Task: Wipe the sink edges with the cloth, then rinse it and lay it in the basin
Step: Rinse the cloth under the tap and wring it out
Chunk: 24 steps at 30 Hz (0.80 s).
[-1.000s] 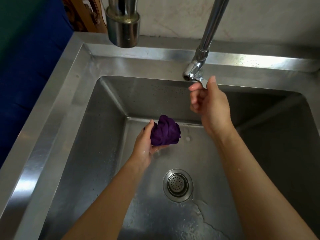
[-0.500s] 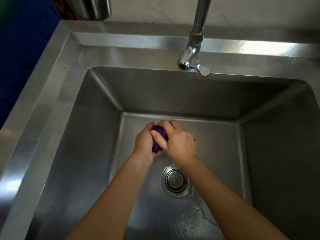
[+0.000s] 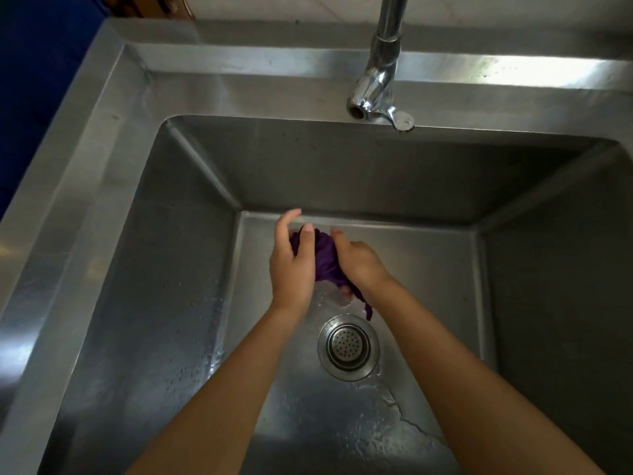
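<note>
Half a second ago both hands were clamped tight over the purple cloth (image 3: 325,258), hiding nearly all of it. Now they have eased apart, and much more of the bunched cloth shows between them, with a thin tail hanging down under the right wrist toward the drain (image 3: 348,346). The left hand (image 3: 291,265) has its thumb pressed across the cloth and its fingers (image 3: 287,222) lifted loosely behind it; the right hand (image 3: 359,262) is curled around the other side, fingers closed on the fabric. A second back, the right hand was up at the tap (image 3: 376,94) while the left alone held the cloth.

The cloth is held above the basin floor, just behind the drain, well below the tap's spout. No water runs from the spout. Droplets bead the basin wall left of the drain, and a wet puddle spreads in front of it. The steel sink rim (image 3: 102,138) frames everything; both forearms cross the basin's near part, covering some of its floor.
</note>
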Each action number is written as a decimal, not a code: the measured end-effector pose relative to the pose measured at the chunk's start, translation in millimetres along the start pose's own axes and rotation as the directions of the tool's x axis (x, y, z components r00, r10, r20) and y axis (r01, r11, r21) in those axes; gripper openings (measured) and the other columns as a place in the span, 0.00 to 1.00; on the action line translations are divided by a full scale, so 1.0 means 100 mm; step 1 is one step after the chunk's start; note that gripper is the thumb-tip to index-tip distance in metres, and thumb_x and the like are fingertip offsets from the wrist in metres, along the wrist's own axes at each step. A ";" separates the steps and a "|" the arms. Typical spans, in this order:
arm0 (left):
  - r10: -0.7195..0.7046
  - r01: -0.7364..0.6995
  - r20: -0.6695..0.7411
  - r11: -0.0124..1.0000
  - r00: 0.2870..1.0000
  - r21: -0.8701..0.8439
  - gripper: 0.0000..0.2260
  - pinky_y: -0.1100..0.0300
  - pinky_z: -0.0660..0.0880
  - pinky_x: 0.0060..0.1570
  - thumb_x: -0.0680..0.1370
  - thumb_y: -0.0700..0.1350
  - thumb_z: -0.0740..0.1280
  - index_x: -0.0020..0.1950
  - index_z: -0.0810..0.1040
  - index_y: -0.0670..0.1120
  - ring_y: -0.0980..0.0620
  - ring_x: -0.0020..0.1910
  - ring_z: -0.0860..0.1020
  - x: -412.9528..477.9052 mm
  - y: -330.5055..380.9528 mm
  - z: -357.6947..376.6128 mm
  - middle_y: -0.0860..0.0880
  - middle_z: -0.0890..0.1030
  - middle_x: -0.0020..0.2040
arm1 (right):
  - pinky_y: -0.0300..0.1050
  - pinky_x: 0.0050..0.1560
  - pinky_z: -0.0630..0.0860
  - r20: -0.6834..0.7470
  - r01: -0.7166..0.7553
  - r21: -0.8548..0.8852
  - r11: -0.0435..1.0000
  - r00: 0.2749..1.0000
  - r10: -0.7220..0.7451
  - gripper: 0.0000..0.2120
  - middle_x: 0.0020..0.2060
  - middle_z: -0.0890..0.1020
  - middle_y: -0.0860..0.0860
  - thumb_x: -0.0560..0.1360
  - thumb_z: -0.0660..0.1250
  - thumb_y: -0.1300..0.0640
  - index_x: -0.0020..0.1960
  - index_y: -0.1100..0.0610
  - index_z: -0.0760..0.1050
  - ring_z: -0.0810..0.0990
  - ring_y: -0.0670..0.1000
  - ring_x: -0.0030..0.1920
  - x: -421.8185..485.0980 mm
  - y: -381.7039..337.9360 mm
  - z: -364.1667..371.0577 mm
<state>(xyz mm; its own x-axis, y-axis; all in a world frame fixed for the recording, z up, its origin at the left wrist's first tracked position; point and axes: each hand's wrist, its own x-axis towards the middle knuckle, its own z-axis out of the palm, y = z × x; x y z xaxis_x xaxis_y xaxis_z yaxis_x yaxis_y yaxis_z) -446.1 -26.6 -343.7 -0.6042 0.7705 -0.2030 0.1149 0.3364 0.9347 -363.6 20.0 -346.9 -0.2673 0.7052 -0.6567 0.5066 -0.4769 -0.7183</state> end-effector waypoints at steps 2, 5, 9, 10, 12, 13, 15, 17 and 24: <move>-0.054 0.055 0.012 0.994 0.998 -0.090 0.06 0.68 0.75 0.47 0.79 0.47 0.62 0.50 0.78 0.56 0.64 0.45 0.78 0.05 -0.02 -0.02 0.60 0.80 0.45 | 0.43 0.37 0.76 0.014 0.037 0.080 0.996 0.999 -0.038 0.29 0.37 0.82 0.59 0.79 0.48 0.40 0.46 0.61 0.78 0.80 0.53 0.32 -0.04 0.00 -0.03; -0.269 0.253 -0.071 0.952 0.961 -0.173 0.11 0.56 0.76 0.40 0.77 0.50 0.64 0.36 0.78 0.51 0.51 0.38 0.79 0.14 -0.06 -0.02 0.50 0.80 0.36 | 0.44 0.58 0.72 -0.098 0.320 -0.074 0.945 0.940 -0.326 0.21 0.60 0.77 0.51 0.78 0.51 0.39 0.66 0.48 0.67 0.77 0.49 0.57 -0.21 0.08 -0.08; -0.553 0.532 0.057 0.762 0.831 -0.369 0.10 0.53 0.78 0.41 0.75 0.48 0.66 0.38 0.80 0.44 0.45 0.38 0.81 0.19 0.04 0.00 0.44 0.81 0.37 | 0.51 0.65 0.68 0.122 0.607 -0.529 0.593 0.746 -0.655 0.30 0.75 0.59 0.48 0.72 0.53 0.35 0.72 0.43 0.60 0.66 0.54 0.68 -0.33 0.12 -0.07; -0.592 0.587 0.125 0.705 0.796 -0.398 0.09 0.56 0.79 0.39 0.75 0.46 0.66 0.38 0.80 0.43 0.46 0.35 0.81 0.18 0.09 0.01 0.43 0.81 0.35 | 0.54 0.63 0.70 0.147 0.625 -0.560 0.544 0.721 -0.677 0.30 0.74 0.60 0.49 0.72 0.54 0.35 0.71 0.45 0.61 0.67 0.56 0.67 -0.30 0.11 -0.07; -0.623 0.659 0.226 0.663 0.748 -0.354 0.11 0.67 0.72 0.21 0.78 0.42 0.62 0.35 0.74 0.43 0.52 0.21 0.76 0.13 0.20 0.02 0.47 0.76 0.24 | 0.55 0.58 0.74 0.133 0.674 -0.554 0.489 0.651 -0.747 0.28 0.68 0.68 0.53 0.72 0.57 0.37 0.68 0.49 0.68 0.70 0.57 0.62 -0.21 0.07 -0.08; -0.621 0.676 0.266 0.663 0.737 -0.323 0.13 0.71 0.64 0.16 0.79 0.42 0.59 0.34 0.71 0.44 0.55 0.16 0.71 0.11 0.23 0.02 0.49 0.71 0.19 | 0.53 0.55 0.75 0.122 0.703 -0.550 0.452 0.602 -0.789 0.27 0.64 0.72 0.54 0.71 0.59 0.38 0.65 0.51 0.71 0.72 0.57 0.59 -0.17 0.06 -0.09; -0.639 0.699 0.283 0.664 0.715 -0.266 0.14 0.75 0.56 0.16 0.78 0.43 0.56 0.32 0.67 0.46 0.56 0.12 0.64 0.06 0.25 0.00 0.52 0.65 0.15 | 0.50 0.48 0.76 0.103 0.734 -0.572 0.366 0.507 -0.856 0.25 0.53 0.76 0.57 0.71 0.61 0.40 0.59 0.56 0.76 0.75 0.58 0.50 -0.10 0.03 -0.08; -0.658 0.692 0.218 0.693 0.721 -0.201 0.14 0.75 0.56 0.17 0.77 0.44 0.56 0.30 0.68 0.46 0.56 0.12 0.62 0.05 0.25 -0.02 0.52 0.65 0.15 | 0.49 0.42 0.76 0.071 0.716 -0.621 0.319 0.457 -0.887 0.22 0.43 0.78 0.58 0.72 0.60 0.42 0.52 0.59 0.79 0.77 0.59 0.42 -0.06 0.00 -0.04; -0.374 0.372 -0.171 0.927 0.912 -0.042 0.21 0.57 0.69 0.27 0.78 0.55 0.55 0.28 0.71 0.48 0.46 0.28 0.73 0.08 0.07 0.00 0.42 0.76 0.30 | 0.39 0.22 0.66 -0.103 0.514 -0.766 0.385 0.493 -0.864 0.20 0.21 0.77 0.54 0.75 0.53 0.49 0.31 0.58 0.74 0.76 0.58 0.21 -0.04 -0.02 0.02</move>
<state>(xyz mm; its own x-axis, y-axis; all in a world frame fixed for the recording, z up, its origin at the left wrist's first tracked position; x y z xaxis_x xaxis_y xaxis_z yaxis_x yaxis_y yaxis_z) -450.1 -18.4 -338.8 -0.7285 0.4842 -0.4846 -0.1513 0.5762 0.8032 -365.1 17.3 -342.8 -0.4851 0.8138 0.3201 0.6856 0.5812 -0.4384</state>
